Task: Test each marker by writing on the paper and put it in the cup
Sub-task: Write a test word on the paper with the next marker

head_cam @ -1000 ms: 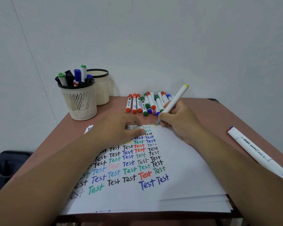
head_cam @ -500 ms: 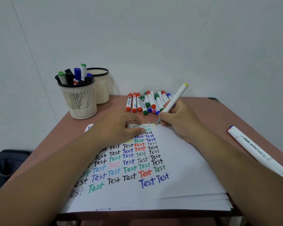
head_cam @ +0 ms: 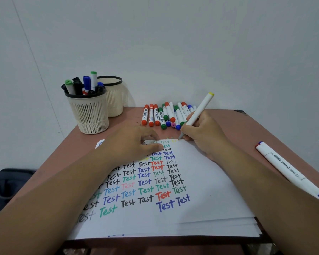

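The right hand (head_cam: 203,133) pinches a yellow-capped marker (head_cam: 197,115), tip at the paper's (head_cam: 210,190) far edge; the left hand (head_cam: 133,142) presses flat on the sheet. The tip could slip onto the surface (head_cam: 247,129). Rows read "Test". The cup (head_cam: 88,111) stands far left.

- The paper (head_cam: 201,181) carries the word "Test" written again and again in rows, in black, blue, green, red and pink ink.
- Printing on the marker (head_cam: 287,168) at 3 o'clock and on the marker row (head_cam: 164,115) at 12 o'clock is too small to read.
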A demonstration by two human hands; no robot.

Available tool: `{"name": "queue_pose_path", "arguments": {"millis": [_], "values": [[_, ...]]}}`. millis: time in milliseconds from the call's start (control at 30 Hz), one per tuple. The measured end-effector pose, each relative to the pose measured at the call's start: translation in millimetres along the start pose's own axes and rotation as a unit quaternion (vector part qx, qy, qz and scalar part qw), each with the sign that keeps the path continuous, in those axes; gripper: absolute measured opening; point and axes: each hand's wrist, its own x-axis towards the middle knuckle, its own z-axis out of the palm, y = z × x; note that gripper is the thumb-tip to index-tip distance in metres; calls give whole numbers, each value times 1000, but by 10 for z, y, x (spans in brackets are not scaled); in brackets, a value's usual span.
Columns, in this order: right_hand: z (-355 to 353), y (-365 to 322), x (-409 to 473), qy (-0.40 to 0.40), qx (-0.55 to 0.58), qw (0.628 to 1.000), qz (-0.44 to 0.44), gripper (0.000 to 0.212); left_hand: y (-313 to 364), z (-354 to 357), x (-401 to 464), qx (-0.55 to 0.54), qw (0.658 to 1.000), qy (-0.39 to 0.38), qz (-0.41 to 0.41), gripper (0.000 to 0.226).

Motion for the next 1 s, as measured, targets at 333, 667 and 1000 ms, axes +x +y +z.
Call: {"name": "queue_pose_path", "arguments": {"millis": [333,667,1000], "values": [[-6,-1,3,-7,5,1000,-2,26,-35,22,12,-16,1000,-5,-2,45],[-7,3,15,16,34,999,-2,26,-3,0,3,-6,1000,-3,-6,42],[0,38,45,24,8,1000,-7,26,44,-32,-19,-1,1000,4,-9,42]]}}
